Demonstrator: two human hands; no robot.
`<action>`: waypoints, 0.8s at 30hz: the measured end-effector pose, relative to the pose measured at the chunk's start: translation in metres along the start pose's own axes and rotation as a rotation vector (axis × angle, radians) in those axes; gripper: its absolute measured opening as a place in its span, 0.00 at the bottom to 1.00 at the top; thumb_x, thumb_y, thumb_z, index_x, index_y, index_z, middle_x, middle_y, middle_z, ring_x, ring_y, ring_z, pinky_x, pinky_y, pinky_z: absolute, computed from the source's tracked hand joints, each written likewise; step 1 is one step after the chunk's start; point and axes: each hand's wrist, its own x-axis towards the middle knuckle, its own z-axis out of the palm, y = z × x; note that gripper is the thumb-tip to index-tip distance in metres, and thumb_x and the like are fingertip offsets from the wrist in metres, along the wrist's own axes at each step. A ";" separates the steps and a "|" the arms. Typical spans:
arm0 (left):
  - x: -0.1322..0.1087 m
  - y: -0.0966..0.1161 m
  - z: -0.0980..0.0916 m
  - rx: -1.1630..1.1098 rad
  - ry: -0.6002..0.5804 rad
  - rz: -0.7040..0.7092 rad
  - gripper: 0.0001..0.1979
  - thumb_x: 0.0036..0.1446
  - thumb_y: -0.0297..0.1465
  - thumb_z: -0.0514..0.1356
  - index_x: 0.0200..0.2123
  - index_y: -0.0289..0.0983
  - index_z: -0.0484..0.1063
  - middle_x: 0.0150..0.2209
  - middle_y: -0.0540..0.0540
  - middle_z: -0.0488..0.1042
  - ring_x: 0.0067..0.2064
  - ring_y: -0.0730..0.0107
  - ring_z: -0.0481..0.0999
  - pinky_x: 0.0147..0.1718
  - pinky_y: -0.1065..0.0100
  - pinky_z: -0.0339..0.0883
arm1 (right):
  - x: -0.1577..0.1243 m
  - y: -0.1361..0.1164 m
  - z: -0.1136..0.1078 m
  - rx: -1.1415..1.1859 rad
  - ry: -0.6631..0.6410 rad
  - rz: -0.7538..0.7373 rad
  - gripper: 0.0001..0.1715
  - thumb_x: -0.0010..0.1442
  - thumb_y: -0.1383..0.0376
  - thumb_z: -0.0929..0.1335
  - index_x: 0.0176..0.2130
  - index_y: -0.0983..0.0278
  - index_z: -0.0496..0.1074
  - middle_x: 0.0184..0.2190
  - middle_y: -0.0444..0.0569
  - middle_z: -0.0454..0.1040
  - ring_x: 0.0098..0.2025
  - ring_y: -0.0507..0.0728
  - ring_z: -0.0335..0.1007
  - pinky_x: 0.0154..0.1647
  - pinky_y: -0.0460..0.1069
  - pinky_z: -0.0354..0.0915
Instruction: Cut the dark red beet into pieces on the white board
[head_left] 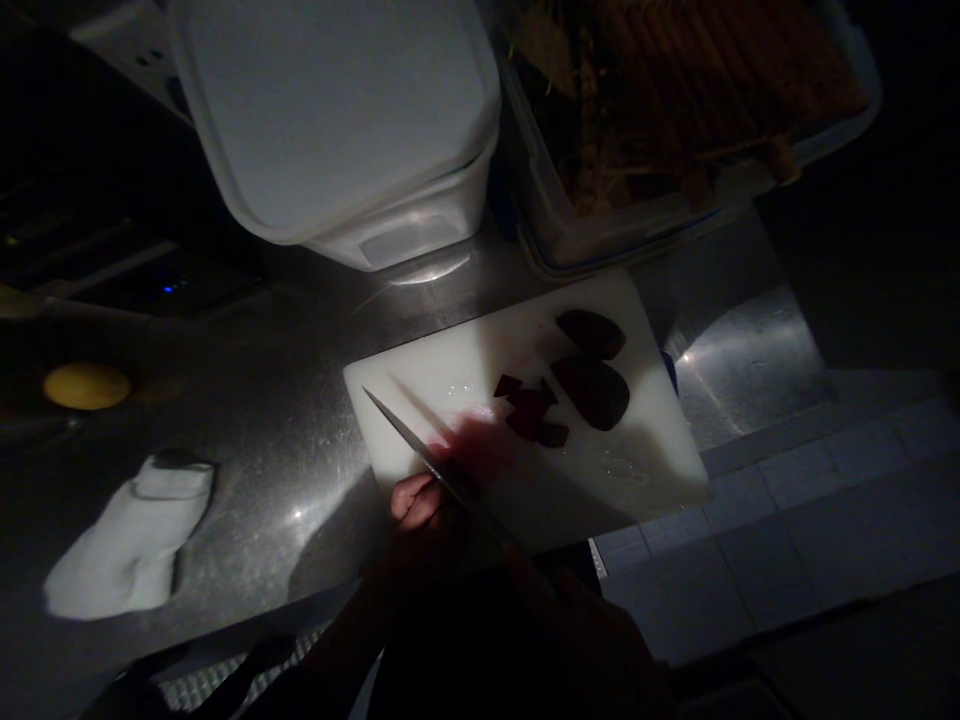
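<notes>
**Long, narrow metal knife [409, 435] slants close beside the bare left hand [420, 505]**

The knife's long axis runs from the shadowed right hand [544, 590] at near right to its tip, aimed at the far-left corner of the white rectangular plastic cutting board [667, 490]. The left hand is nearer the middle of the blade, fingers bent and bunched together at the board's near edge; whether they pinch anything, or touch the metal, I cannot tell. The right hand appears closed around the handle end, though darkness hides the grip's detail.

Beyond and right of the blade lie small angular dark-red chunks [529, 412], then two larger dark rounded pieces [590, 393]. A wet pinkish-red stain [480, 440] spreads between knife and chunks.
</notes>
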 end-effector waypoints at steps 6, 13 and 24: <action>0.008 0.002 -0.005 0.060 0.060 0.155 0.06 0.59 0.27 0.58 0.38 0.41 0.73 0.41 0.45 0.77 0.49 0.61 0.73 0.46 0.61 0.67 | 0.013 -0.003 -0.011 0.063 -0.126 -0.003 0.61 0.53 0.76 0.60 0.67 0.46 0.18 0.38 0.48 0.75 0.26 0.56 0.75 0.21 0.46 0.38; 0.006 -0.002 -0.003 0.078 0.037 0.175 0.06 0.57 0.27 0.60 0.39 0.41 0.73 0.43 0.46 0.77 0.49 0.60 0.73 0.47 0.60 0.67 | 0.007 0.000 -0.008 0.062 -0.080 -0.013 0.62 0.52 0.77 0.59 0.65 0.48 0.13 0.36 0.48 0.74 0.24 0.54 0.73 0.20 0.46 0.39; 0.020 0.009 -0.006 0.082 0.141 0.212 0.05 0.59 0.25 0.57 0.37 0.40 0.71 0.37 0.46 0.77 0.44 0.62 0.74 0.43 0.61 0.66 | 0.013 -0.005 -0.019 0.074 -0.300 0.065 0.55 0.55 0.77 0.58 0.69 0.43 0.30 0.41 0.50 0.74 0.31 0.57 0.76 0.22 0.46 0.40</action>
